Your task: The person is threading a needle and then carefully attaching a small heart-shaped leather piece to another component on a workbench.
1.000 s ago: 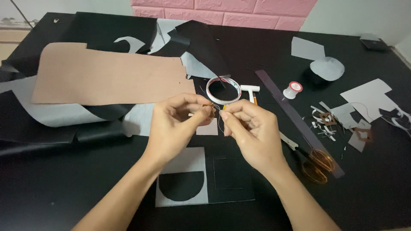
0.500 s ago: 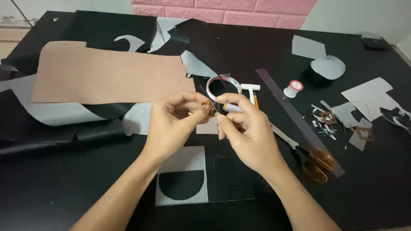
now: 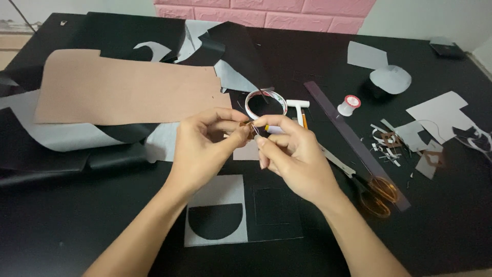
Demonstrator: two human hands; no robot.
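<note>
Over the middle of a black table, my left hand and my right hand meet fingertip to fingertip. Both pinch one tiny brownish piece between thumb and forefinger; it is too small to make out. Just beyond the fingers lies a white ring of tape. Below the hands sits a grey sheet with a black half-circle next to a black square piece.
A large tan sheet and black and grey sheets cover the left and far side. To the right lie a dark ruler, orange-handled scissors, a small thread spool, a white tool and several paper scraps.
Both hands have stayed pinched together on the small piece, with only slight shifts of the fingers. The view has tilted a little.
</note>
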